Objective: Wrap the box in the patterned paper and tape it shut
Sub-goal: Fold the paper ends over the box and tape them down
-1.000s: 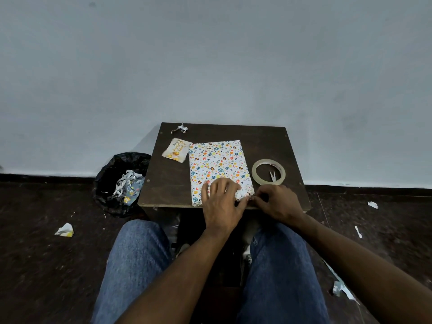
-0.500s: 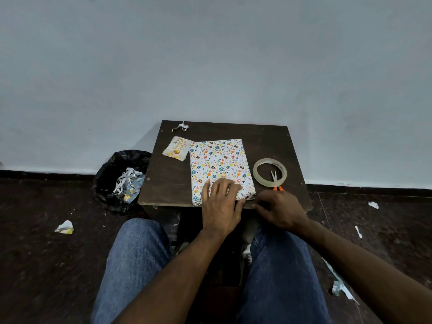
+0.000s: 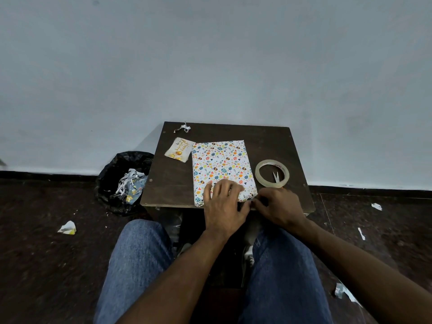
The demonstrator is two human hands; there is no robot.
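A flat box covered in white patterned paper [image 3: 222, 164] lies on a small dark wooden table [image 3: 170, 181], its near end at the table's front edge. My left hand [image 3: 223, 206] lies flat on the near end of the box, fingers spread, pressing the paper down. My right hand [image 3: 277, 206] is at the box's near right corner, its fingers curled and pinching the paper flap there; the flap itself is hidden by the fingers. A roll of clear tape [image 3: 271, 173] lies to the right of the box, with small scissors [image 3: 276, 177] lying across it.
A birthday card [image 3: 179, 149] lies left of the box and a paper scrap [image 3: 182, 128] at the table's far edge. A black bin bag [image 3: 124, 181] holding paper offcuts stands left of the table. Scraps litter the dark floor. My knees are under the table's front.
My right hand slid slightly away from the box's corner half a second ago and has come back to it. My left hand stays pressed on the box. The camera view shifted a little.
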